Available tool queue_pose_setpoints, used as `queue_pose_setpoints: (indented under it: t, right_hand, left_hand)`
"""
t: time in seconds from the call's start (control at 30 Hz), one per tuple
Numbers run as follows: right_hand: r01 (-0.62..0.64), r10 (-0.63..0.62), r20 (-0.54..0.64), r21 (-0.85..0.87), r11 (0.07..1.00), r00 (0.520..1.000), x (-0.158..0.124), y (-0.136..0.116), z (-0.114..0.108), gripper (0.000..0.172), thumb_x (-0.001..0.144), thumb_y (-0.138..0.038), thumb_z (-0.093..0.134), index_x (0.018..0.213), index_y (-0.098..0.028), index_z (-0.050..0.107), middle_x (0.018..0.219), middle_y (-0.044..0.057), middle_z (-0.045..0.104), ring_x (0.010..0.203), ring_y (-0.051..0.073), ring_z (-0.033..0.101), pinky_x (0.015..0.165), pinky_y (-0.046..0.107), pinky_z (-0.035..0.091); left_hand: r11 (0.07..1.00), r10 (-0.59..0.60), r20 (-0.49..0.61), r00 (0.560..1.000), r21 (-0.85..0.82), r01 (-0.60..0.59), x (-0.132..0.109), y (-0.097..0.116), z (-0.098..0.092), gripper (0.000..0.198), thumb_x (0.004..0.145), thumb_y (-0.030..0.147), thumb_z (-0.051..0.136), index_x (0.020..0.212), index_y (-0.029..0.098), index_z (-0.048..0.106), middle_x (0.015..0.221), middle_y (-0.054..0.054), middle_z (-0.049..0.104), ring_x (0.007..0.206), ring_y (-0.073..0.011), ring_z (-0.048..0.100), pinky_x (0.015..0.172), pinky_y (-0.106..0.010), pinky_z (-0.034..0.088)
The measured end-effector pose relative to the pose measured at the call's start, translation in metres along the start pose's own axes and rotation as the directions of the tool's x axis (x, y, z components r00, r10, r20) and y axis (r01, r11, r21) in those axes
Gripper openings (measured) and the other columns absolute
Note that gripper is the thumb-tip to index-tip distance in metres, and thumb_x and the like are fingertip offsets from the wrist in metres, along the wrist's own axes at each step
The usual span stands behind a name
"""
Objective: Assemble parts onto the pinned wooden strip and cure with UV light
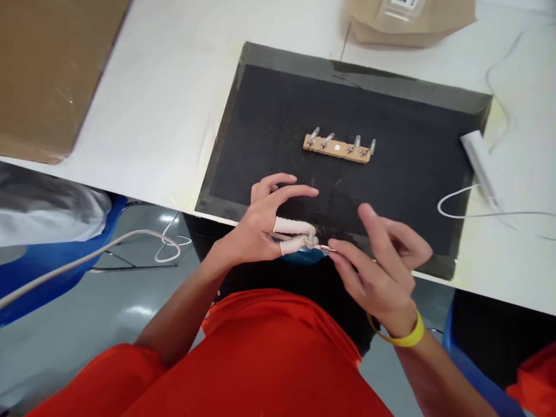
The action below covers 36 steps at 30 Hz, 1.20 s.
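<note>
The left hand, two white finger covers on, pinches one thin rod by the mat edge; one strip bears four pegs; the right hand pinches the rod's other end; one plastic pack overlaps one paper bag, contents hidden.

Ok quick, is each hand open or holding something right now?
Left hand: closed, pinching a small translucent piece, too blurred to name.
Right hand: closed, pinching a thin metallic rod.

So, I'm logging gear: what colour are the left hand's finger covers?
White finger covers; head view shows them.
</note>
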State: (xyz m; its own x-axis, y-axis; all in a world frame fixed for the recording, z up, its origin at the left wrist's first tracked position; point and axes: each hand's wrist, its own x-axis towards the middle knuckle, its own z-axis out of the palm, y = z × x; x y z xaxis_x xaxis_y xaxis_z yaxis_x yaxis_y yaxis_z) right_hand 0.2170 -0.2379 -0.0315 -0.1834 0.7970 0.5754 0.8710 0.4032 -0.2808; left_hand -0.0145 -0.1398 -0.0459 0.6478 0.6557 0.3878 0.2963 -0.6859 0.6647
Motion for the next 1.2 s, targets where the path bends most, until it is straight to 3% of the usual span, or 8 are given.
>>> queue_pose_setpoints:
  t: [0.17, 0.4, 0.53, 0.67, 0.77, 0.9, 1.0, 1.2]
  right_hand:
    - [-0.083, 0.082, -0.099, -0.004, 0.997, 0.992, 0.008, 0.010, -0.003, 0.030, 0.085, -0.010, 0.079, 0.111, -0.024, 0.077, 0.167, 0.005, 0.048, 0.127, 0.033, 0.058, 0.087, 0.044, 0.058]
    - [0.214, -0.212, 0.022, -0.116, 0.970, 0.977, 0.031, 0.014, -0.013, 0.032, 0.084, -0.015, 0.084, 0.114, -0.021, 0.074, 0.169, 0.008, 0.045, 0.133, 0.028, 0.055, 0.102, 0.042, 0.053]
    - [0.421, -0.404, 0.157, -0.096, 0.902, 0.901, 0.046, 0.016, -0.016, 0.032, 0.088, -0.018, 0.081, 0.118, -0.024, 0.071, 0.159, 0.005, 0.058, 0.135, 0.023, 0.055, 0.102, 0.038, 0.054]
    - [0.411, -0.401, 0.110, -0.093, 0.907, 0.909, 0.055, 0.020, -0.017, 0.031, 0.086, -0.018, 0.083, 0.115, -0.018, 0.072, 0.156, 0.014, 0.060, 0.136, 0.028, 0.056, 0.104, 0.043, 0.054]
    - [0.492, -0.477, 0.170, -0.058, 0.868, 0.862, 0.056, 0.021, -0.016, 0.033, 0.087, -0.015, 0.082, 0.118, -0.020, 0.073, 0.152, 0.010, 0.064, 0.135, 0.024, 0.057, 0.104, 0.038, 0.054]
    - [0.352, -0.347, 0.122, -0.025, 0.936, 0.930, 0.053, 0.020, -0.016, 0.036, 0.085, -0.017, 0.084, 0.119, -0.023, 0.073, 0.152, 0.010, 0.064, 0.135, 0.029, 0.058, 0.105, 0.045, 0.054]
    - [0.378, -0.376, 0.174, 0.022, 0.925, 0.910, 0.049, 0.018, -0.015, 0.035, 0.087, -0.015, 0.081, 0.119, -0.028, 0.073, 0.148, 0.005, 0.068, 0.131, 0.026, 0.062, 0.103, 0.042, 0.055]
    - [0.200, -0.203, 0.075, 0.043, 0.979, 0.976, 0.039, 0.015, -0.010, 0.030, 0.086, -0.018, 0.082, 0.114, -0.025, 0.074, 0.153, 0.010, 0.062, 0.126, 0.031, 0.062, 0.091, 0.045, 0.060]
  left_hand:
    - [0.991, -0.031, -0.056, 0.998, 0.125, 0.038, 0.000, 0.003, 0.007, 0.011, 0.093, 0.028, 0.075, 0.089, 0.033, 0.083, 0.139, -0.003, 0.068, 0.140, -0.0292, 0.048, 0.117, -0.052, 0.038]
    - [0.968, 0.009, -0.116, 0.993, 0.252, 0.020, -0.005, 0.003, 0.016, 0.009, 0.096, 0.033, 0.073, 0.091, 0.032, 0.081, 0.141, -0.002, 0.064, 0.141, -0.0308, 0.046, 0.116, -0.051, 0.030]
    - [0.961, 0.048, -0.151, 0.987, 0.275, -0.005, -0.006, 0.002, 0.018, 0.007, 0.095, 0.036, 0.073, 0.092, 0.032, 0.079, 0.143, -0.001, 0.062, 0.141, -0.0307, 0.045, 0.117, -0.052, 0.030]
    - [0.954, 0.061, -0.178, 0.982, 0.299, -0.005, -0.005, 0.002, 0.020, 0.008, 0.095, 0.034, 0.074, 0.089, 0.032, 0.079, 0.141, -0.001, 0.064, 0.139, -0.0303, 0.047, 0.114, -0.051, 0.032]
    - [0.950, 0.024, -0.164, 0.986, 0.310, 0.029, -0.004, 0.003, 0.020, 0.013, 0.095, 0.037, 0.073, 0.086, 0.030, 0.079, 0.140, -0.001, 0.065, 0.138, -0.0308, 0.048, 0.114, -0.052, 0.033]
    - [0.953, -0.040, -0.120, 0.992, 0.293, 0.074, -0.005, 0.003, 0.020, 0.015, 0.096, 0.040, 0.070, 0.089, 0.031, 0.080, 0.141, -0.001, 0.064, 0.141, -0.0316, 0.045, 0.117, -0.053, 0.030]
    - [0.962, -0.013, -0.136, 0.991, 0.268, 0.049, -0.006, 0.003, 0.020, 0.014, 0.097, 0.040, 0.070, 0.090, 0.033, 0.080, 0.142, 0.000, 0.063, 0.141, -0.0315, 0.045, 0.117, -0.053, 0.029]
    - [0.967, -0.088, -0.077, 0.993, 0.232, 0.104, -0.003, 0.003, 0.017, 0.016, 0.096, 0.042, 0.070, 0.091, 0.032, 0.081, 0.139, -0.002, 0.065, 0.141, -0.0315, 0.045, 0.119, -0.053, 0.030]
